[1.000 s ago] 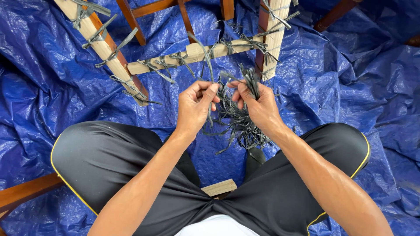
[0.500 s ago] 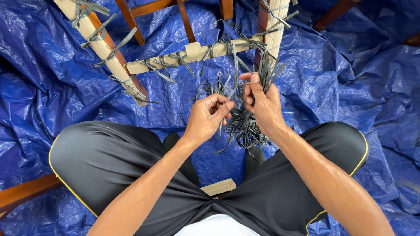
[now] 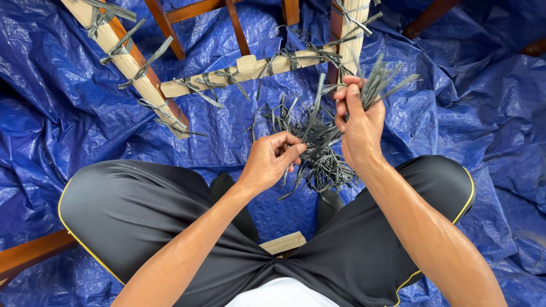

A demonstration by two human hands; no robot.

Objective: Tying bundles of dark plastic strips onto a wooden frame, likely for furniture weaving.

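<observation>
**A:** so where's everything sitting? The person's legs point(image 3: 142, 210) are spreading out on the tarp point(image 3: 57, 113), and the pile of strips point(image 3: 318, 153) is lying between the knees, just ahead.

**B:** yep, the left hand point(image 3: 270, 162) is resting at the pile's left edge, touching it. The right hand point(image 3: 358, 122) is hanging above and to the right, gripping a bundle of strips point(image 3: 381, 85). The wooden frame point(image 3: 239, 71) is lying beyond the pile, farther from the person.
</observation>
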